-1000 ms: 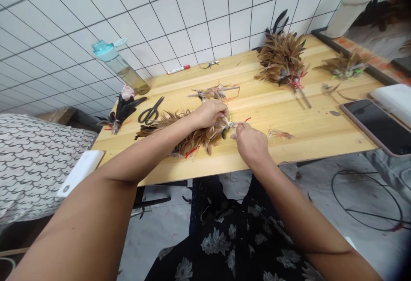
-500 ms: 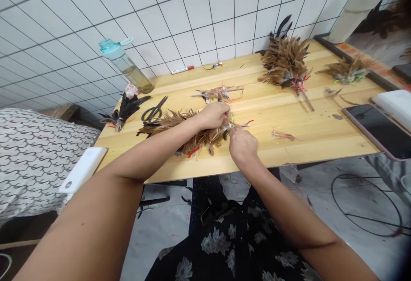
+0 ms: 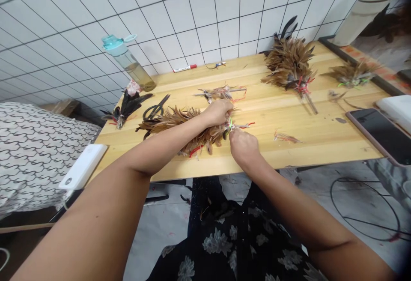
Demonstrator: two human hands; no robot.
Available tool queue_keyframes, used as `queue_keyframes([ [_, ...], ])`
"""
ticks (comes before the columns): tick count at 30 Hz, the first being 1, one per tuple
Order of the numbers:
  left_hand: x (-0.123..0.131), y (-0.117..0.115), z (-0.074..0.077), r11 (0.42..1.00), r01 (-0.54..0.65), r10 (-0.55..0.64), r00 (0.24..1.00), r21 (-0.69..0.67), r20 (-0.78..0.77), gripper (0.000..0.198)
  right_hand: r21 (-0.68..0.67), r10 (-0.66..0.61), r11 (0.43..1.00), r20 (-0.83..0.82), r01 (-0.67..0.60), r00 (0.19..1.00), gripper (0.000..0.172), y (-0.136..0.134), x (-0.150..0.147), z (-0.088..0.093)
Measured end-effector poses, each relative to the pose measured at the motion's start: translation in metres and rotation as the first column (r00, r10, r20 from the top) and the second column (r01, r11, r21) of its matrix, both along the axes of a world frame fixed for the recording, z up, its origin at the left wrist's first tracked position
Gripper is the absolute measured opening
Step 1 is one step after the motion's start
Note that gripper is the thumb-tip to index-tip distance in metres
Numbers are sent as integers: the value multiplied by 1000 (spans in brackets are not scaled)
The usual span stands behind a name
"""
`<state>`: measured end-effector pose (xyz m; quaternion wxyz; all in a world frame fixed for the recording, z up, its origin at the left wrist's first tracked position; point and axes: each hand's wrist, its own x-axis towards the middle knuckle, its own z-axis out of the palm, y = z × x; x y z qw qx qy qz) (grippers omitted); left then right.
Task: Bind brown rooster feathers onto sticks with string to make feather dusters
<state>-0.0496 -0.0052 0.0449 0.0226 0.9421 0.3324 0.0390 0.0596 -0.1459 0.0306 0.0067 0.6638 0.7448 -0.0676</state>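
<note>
A brown feather duster [image 3: 173,121] lies across the table, its tied end between my two hands. My left hand [image 3: 218,112] is closed just above that end, with green string [image 3: 230,122] at its fingers. Below the same end, my right hand [image 3: 244,144] is closed in a fist at the green tie. The fingers hide most of the string. A thin stick with a red tip [image 3: 246,125] points right, beyond my hands. Red string [image 3: 195,150] shows on the lower feathers. Scissors [image 3: 156,108] lie against the duster's left part.
Behind my hands lies a feathered stick [image 3: 220,92]. A second feather duster [image 3: 289,62] and a small feather bundle [image 3: 351,74] are at the right. Dark feathers [image 3: 125,106] and a water bottle [image 3: 133,67] stand left. A phone [image 3: 380,133] lies near the right edge.
The view has shifted slightly. My left hand has risen a little from the tied end, and more of the green string shows between my hands. The feather duster stays in place.
</note>
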Motion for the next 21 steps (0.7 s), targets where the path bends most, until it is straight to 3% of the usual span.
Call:
queue_keyframes([
  [4,2,0,-3,1000,-4,4,1000,-8,9,21,4,61,998,17,-61,998,34,1,3,-2],
  [7,1,1,3,999,12,-11,999,-39,30,20,10,93,996,26,-93,995,34,1,5,-4],
  [10,-8,0,23,982,36,-33,999,-185,19,17,66,80,994,38,-82,996,37,-1,7,-10],
  [15,-28,-12,60,906,73,-96,995,-416,-35,20,131,-35,991,27,31,999,37,-7,8,-17],
  [18,-34,-18,67,911,60,-94,993,-407,-65,26,128,-80,989,9,78,997,36,-9,7,-17],
  [21,-37,-22,67,959,11,-8,1000,-282,11,32,117,-110,987,3,109,994,36,-9,6,-15],
])
